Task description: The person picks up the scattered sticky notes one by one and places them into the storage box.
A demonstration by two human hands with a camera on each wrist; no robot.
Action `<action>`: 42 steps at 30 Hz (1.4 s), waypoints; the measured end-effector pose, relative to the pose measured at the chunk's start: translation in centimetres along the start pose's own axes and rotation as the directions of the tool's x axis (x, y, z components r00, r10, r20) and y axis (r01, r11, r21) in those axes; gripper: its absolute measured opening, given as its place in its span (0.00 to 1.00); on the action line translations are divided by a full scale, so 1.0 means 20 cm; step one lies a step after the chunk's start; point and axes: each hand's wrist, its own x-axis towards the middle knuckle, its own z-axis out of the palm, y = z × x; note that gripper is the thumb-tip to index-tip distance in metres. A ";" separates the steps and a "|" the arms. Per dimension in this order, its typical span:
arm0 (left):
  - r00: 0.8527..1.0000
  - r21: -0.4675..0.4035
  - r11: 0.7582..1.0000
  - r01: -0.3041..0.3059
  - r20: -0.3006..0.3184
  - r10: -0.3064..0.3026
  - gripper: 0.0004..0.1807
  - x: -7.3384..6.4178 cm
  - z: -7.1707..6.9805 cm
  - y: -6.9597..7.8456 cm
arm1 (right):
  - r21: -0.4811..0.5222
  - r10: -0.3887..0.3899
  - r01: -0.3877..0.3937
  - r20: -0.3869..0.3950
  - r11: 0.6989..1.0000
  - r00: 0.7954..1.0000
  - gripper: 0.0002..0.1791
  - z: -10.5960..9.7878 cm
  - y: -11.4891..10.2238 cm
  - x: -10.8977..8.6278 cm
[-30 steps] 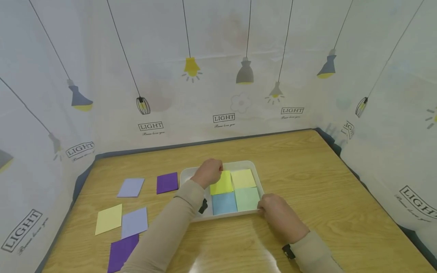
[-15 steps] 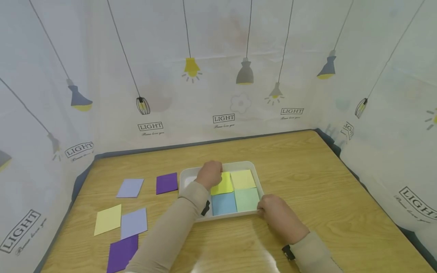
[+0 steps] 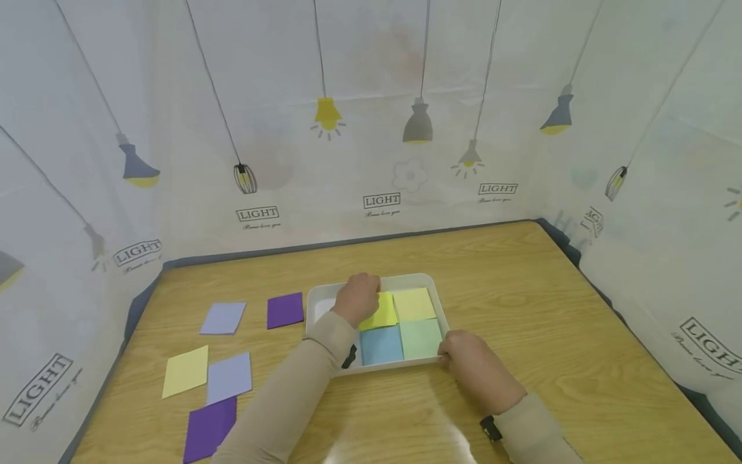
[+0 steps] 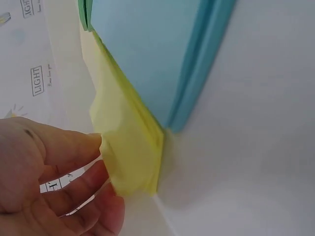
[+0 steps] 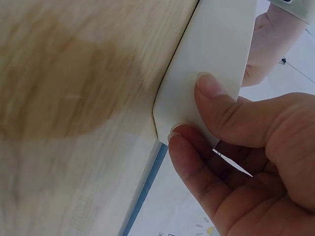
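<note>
In the head view a white tray (image 3: 314, 296) holds square sticky notes: a bright yellow note (image 3: 379, 310), a pale yellow note (image 3: 414, 303), a blue note (image 3: 382, 345) and a mint green note (image 3: 420, 338). My left hand (image 3: 357, 299) reaches over the tray's far side, covering part of the bright yellow note. The left wrist view shows its thumb and fingers pinching the edge of that yellow note (image 4: 130, 147), which bends at the thumb. With thumb and fingers, my right hand (image 3: 471, 364) grips the tray's near right corner, seen close in the right wrist view (image 5: 211, 54).
Left of the tray, two lilac notes (image 3: 223, 318), two purple notes (image 3: 285, 310) and a light yellow note (image 3: 185, 372) lie on the wooden table (image 3: 522, 290). White printed curtains (image 3: 371, 154) stand around the table's far and side edges.
My left hand has shifted slightly to the right at the bright yellow note, whose near left edge has moved up a little. The right hand keeps its grip on the tray corner.
</note>
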 end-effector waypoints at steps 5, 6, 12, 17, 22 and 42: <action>0.999 0.006 0.999 -0.032 -0.027 0.032 0.13 -0.02 -0.01 0.01 | 0.008 0.003 -0.003 -0.003 1.000 1.000 0.04 0.00 0.00 0.00; 0.999 0.008 0.999 -0.035 -0.033 0.035 0.13 -0.02 -0.02 0.01 | 0.013 0.004 -0.004 -0.002 1.000 1.000 0.04 -0.01 0.00 0.00; 0.998 0.015 0.999 -0.034 -0.045 0.035 0.12 -0.04 -0.03 0.01 | 0.015 0.001 -0.001 -0.001 1.000 1.000 0.04 -0.01 -0.01 0.00; 0.998 0.018 0.999 -0.034 -0.044 0.035 0.12 -0.05 -0.04 0.01 | 0.024 -0.001 0.001 -0.003 1.000 1.000 0.04 -0.01 -0.01 0.00; 0.999 0.010 0.999 -0.033 -0.039 0.033 0.13 -0.07 -0.06 0.00 | 0.028 -0.003 0.003 -0.006 1.000 1.000 0.04 0.00 -0.01 -0.01; 0.993 -0.007 1.000 -0.025 -0.119 0.024 0.12 -0.24 -0.16 -0.13 | 0.013 0.015 -0.015 0.007 1.000 1.000 0.04 0.00 -0.02 -0.01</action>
